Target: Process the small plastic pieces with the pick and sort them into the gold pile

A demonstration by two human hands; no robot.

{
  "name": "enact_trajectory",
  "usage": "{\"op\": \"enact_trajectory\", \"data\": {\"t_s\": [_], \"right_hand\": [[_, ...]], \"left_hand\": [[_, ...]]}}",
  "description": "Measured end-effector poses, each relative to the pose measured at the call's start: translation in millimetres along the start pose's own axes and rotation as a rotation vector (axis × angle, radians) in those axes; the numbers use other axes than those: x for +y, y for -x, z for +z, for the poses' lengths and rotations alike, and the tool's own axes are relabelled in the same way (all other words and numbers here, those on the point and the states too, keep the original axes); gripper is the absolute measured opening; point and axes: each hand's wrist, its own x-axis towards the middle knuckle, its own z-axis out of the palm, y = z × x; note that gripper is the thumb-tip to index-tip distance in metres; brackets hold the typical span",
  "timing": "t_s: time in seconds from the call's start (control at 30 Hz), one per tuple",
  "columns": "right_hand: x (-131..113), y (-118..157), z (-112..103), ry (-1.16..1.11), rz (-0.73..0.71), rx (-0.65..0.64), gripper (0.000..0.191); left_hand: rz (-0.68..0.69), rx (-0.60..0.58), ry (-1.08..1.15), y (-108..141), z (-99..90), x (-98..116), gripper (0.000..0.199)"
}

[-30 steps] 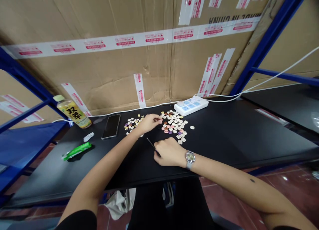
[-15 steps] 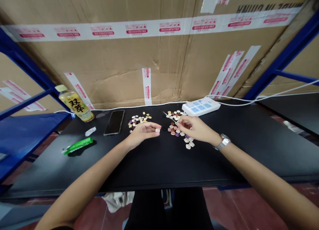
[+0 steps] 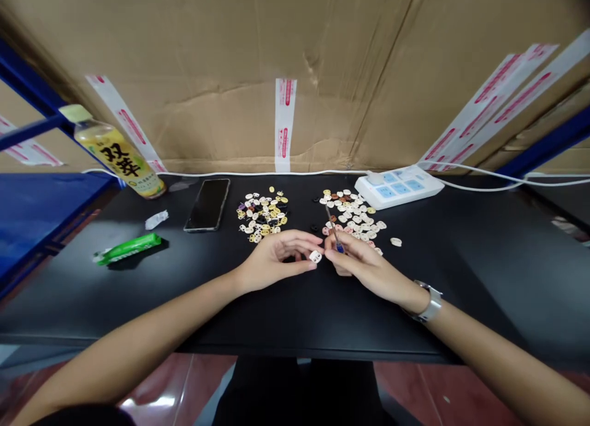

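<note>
My left hand [image 3: 281, 260] pinches a small white button-like piece [image 3: 316, 256] with dark holes between thumb and fingertips. Close beside it, my right hand [image 3: 357, 257] is closed around a slim screwdriver-like tool; its blue handle end [image 3: 340, 247] and thin metal shaft [image 3: 330, 218] show, the shaft pointing away from me. The tool's exact kind is unclear. Beyond the right hand lies a pile of mostly white oval two-holed pieces [image 3: 359, 220], some brown and pink. Behind the left hand, another pile [image 3: 262, 212] mixes yellow, white and black pieces.
On the black table [image 3: 286, 315] lie a phone [image 3: 207, 205], a green packet [image 3: 131, 249] and a crumpled wrapper [image 3: 157, 219]. A drink bottle [image 3: 122, 155] stands back left. A white power strip [image 3: 399, 186] with its cable [image 3: 258, 173] lies before the cardboard wall [image 3: 221, 112].
My right hand has come from over the right pile to beside the left fingertips, now with the tool's blue handle showing. The view has tilted down and come closer.
</note>
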Motion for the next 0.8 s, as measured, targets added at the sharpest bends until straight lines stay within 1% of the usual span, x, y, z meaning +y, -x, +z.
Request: {"op": "enact_trajectory", "data": {"t_s": [0.1,0.27,0.33,0.47,0.63,0.8], "right_hand": [[0,3,6,0.06,0.033,0.022,0.028],[-1,4,10,-0.068,0.092,0.044,0.031],[-2,5,12,-0.079,0.1,0.06,0.031],[-3,6,13,-0.072,0.052,0.09,0.029],[1,7,17,-0.182,0.042,0.053,0.026],[5,7,22,-0.259,-0.009,0.039,0.022]], "left_hand": [[0.052,0.012,-0.012,2,4.7,1,0.037],[0.085,0.0,-0.104,3,7.5,3,0.036],[0.09,-0.002,-0.126,4,7.9,3,0.036],[0.053,-0.01,-0.062,5,10.3,4,0.04],[0.002,-0.02,-0.035,5,14.1,3,0.031],[-0.01,-0.029,0.024,5,14.8,2,0.032]]}}
